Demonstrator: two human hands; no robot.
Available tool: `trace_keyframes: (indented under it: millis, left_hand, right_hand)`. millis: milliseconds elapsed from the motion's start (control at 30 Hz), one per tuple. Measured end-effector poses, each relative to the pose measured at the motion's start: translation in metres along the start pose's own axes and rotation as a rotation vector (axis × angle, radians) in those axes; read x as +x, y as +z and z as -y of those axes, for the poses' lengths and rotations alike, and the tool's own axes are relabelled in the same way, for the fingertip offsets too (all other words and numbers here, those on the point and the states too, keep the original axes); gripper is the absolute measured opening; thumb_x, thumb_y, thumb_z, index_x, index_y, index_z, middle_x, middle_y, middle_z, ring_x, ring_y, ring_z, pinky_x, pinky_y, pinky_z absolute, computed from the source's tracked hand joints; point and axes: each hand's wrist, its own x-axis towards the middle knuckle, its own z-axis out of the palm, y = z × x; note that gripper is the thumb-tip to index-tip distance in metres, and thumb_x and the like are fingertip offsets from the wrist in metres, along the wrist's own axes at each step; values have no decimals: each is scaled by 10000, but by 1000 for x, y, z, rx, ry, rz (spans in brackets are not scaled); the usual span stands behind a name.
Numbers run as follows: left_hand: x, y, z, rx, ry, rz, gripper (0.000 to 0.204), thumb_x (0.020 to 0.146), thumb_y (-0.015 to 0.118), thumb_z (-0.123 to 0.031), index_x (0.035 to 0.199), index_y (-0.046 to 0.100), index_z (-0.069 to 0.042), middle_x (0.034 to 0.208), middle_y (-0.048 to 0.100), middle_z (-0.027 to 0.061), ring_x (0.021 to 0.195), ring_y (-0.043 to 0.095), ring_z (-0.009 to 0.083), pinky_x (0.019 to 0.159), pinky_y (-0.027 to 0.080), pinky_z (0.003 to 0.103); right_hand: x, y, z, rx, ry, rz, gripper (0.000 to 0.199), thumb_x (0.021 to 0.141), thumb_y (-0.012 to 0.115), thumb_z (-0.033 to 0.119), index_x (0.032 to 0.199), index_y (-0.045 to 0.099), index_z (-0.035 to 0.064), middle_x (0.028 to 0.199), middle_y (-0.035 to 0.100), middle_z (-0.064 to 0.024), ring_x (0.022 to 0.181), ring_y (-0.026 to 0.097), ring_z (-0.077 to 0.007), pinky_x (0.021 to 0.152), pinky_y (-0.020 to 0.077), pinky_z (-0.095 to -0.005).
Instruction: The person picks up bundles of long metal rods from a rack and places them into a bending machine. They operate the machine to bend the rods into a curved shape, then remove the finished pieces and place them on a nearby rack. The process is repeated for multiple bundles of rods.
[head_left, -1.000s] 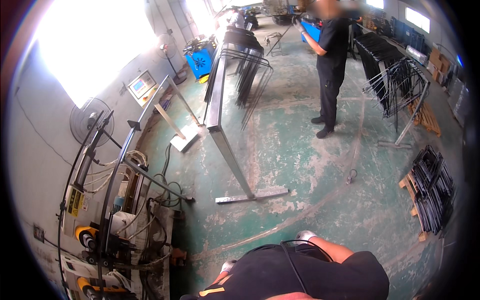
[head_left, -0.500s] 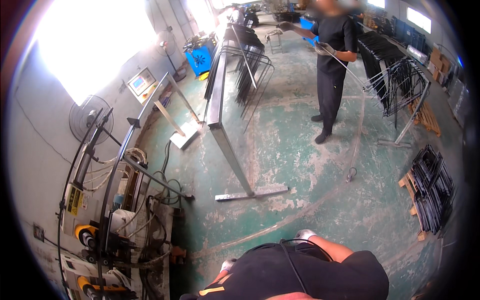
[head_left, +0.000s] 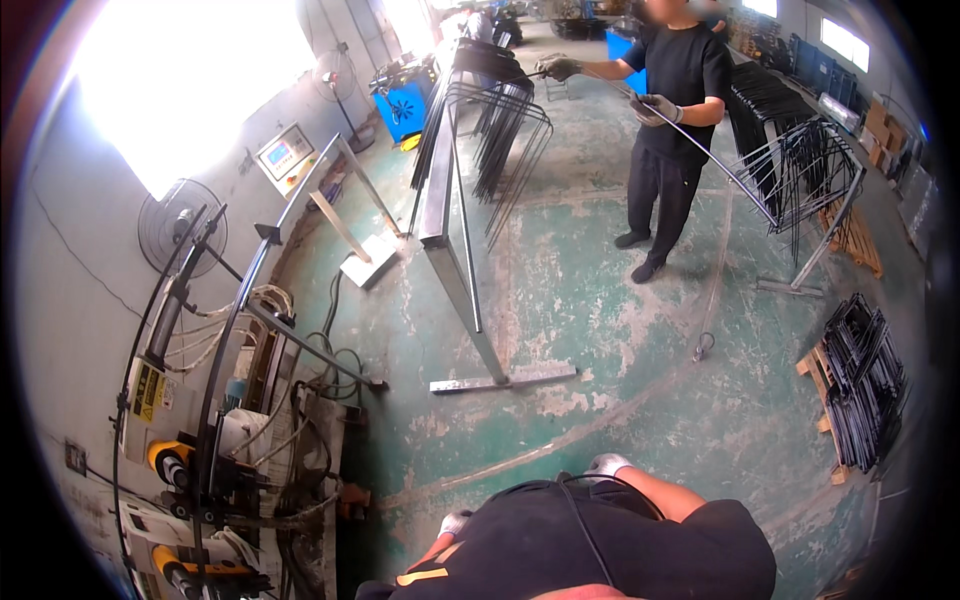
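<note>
My left hand point(head_left: 455, 523), in a white glove, shows low beside my dark shirt, with its fingers mostly hidden. In a white glove too, my right hand point(head_left: 608, 466) rests in front of my body, partly covered by the shirt; whether it holds anything is hidden. Closest ahead of both is the foot of a steel rack point(head_left: 505, 378), apart from them. Black bent wire frames point(head_left: 490, 95) hang over the far part of that rack. Beyond it a co-worker point(head_left: 675, 100) in dark clothes and gloves holds a long thin dark rod point(head_left: 690, 138) in both hands.
Left of me stands a machine point(head_left: 240, 450) with yellow-and-black parts, hoses and curved black bars. A control panel point(head_left: 285, 155) and fan point(head_left: 180, 235) are along the wall. A second loaded rack point(head_left: 800, 150) stands right, and stacked black frames point(head_left: 860, 385) lie on a pallet.
The co-worker's hands and rod have shifted, the rod now reaching further down to the right. The thin bar by the near rack has swung lower, along its post. My hands have barely moved.
</note>
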Motion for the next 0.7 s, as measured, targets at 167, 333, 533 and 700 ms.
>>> trace_keyframes:
  millis: [167,333,533,700]
  left_hand:
    - [2,-1,2,2,4,5,532,731,623,-546,1072,695,-144,1072,680,111,1053,630,269,892,479,347]
    - [3,-1,4,3,12,9,538,723,633,-547,1064,700,-137,1067,683,111,1049,634,264,891,481,343]
    - [-17,-13,-15,-42,-7,-25,528,725,635,-545,1048,708,-135,1059,686,110,1044,636,262,889,482,339]
    - [-37,-26,-35,-150,-44,-45,519,730,634,-540,1053,706,-139,1059,686,108,1041,638,256,885,484,337]
  right_hand:
    - [0,2,-1,22,12,-5,456,729,691,455,986,704,79,978,680,-186,953,636,-335,843,485,-398]
    - [0,-1,5,11,79,75,528,715,661,508,1080,686,128,1149,642,-147,1097,589,-309,944,452,-380]
    - [-3,-3,9,8,80,77,531,714,659,504,1084,685,125,1148,643,-148,1099,588,-309,945,451,-378]
    - [-2,4,6,23,16,-10,500,723,689,480,1004,697,67,987,679,-185,963,633,-333,852,479,-395]
